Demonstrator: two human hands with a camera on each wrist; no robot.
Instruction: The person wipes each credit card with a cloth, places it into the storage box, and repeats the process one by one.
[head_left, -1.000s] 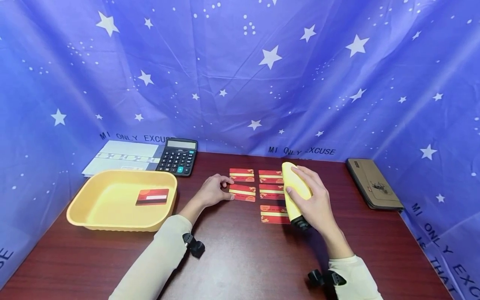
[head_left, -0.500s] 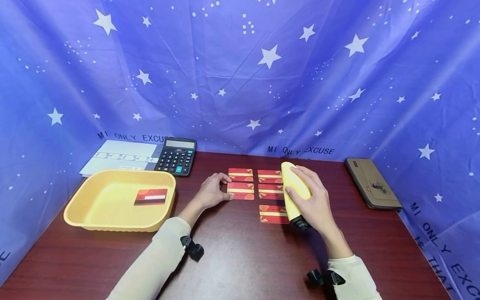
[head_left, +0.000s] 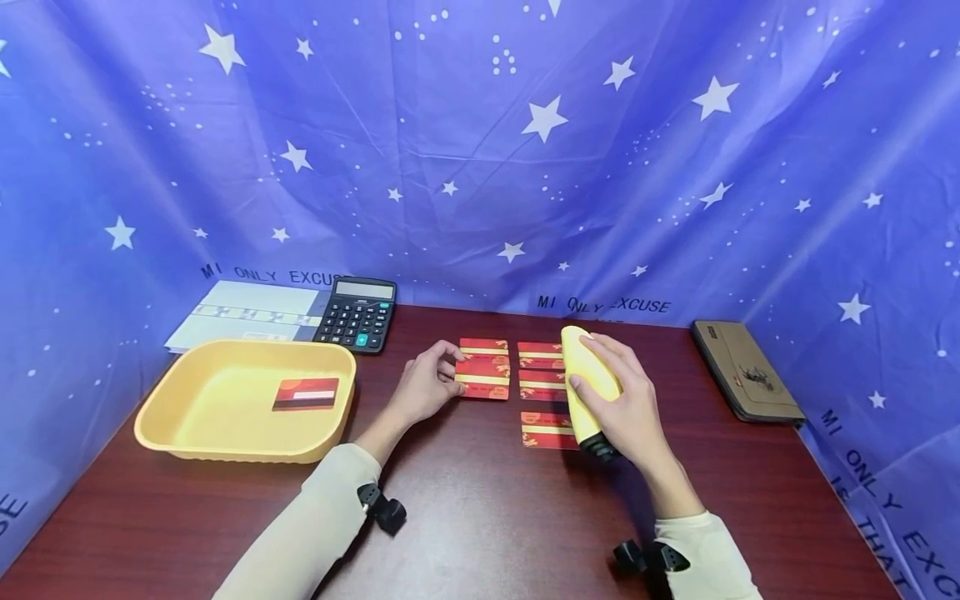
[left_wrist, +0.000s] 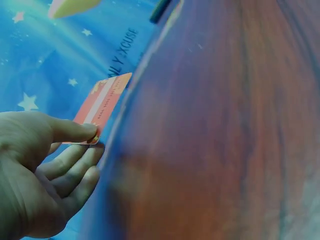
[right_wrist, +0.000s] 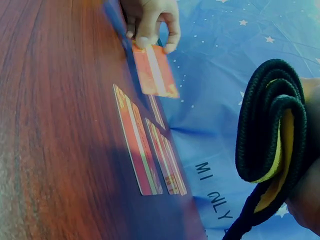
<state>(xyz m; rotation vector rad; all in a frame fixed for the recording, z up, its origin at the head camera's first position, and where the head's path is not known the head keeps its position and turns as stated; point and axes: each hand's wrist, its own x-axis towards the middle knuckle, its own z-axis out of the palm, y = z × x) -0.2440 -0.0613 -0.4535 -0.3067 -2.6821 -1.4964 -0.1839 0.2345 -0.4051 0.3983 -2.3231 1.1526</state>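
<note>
- The red card [head_left: 482, 383] is off the table, tilted, at the left hand; in the head view it overlaps another card [head_left: 483, 343] lying behind it.
- It has a pale stripe across its length, gold decoration near its ends and a row of characters too small to read.
- The left hand [head_left: 429, 385] pinches one end of it, thumb on one face and fingers against the other.
- The right hand [head_left: 630, 400] grips a folded yellow cloth [head_left: 590, 379] with dark edging, thumb and fingers around its sides.
- Beside the cloth, partly hidden by it, three similar cards [head_left: 542, 385] lie in a column.
- The table [head_left: 480, 525] is dark reddish-brown with a wood grain and a soft shine near the front.
- To the left sits a yellow tub [head_left: 247, 455] with one red card [head_left: 304, 394] inside; behind it are a black calculator [head_left: 357, 317] and a flat white-and-grey box [head_left: 247, 304].
- A brown wallet [head_left: 750, 371] lies near the right edge.
- Blue-violet curtains [head_left: 420, 125] with white stars, dots and black lettering, creased in places, enclose the back and sides.
</note>
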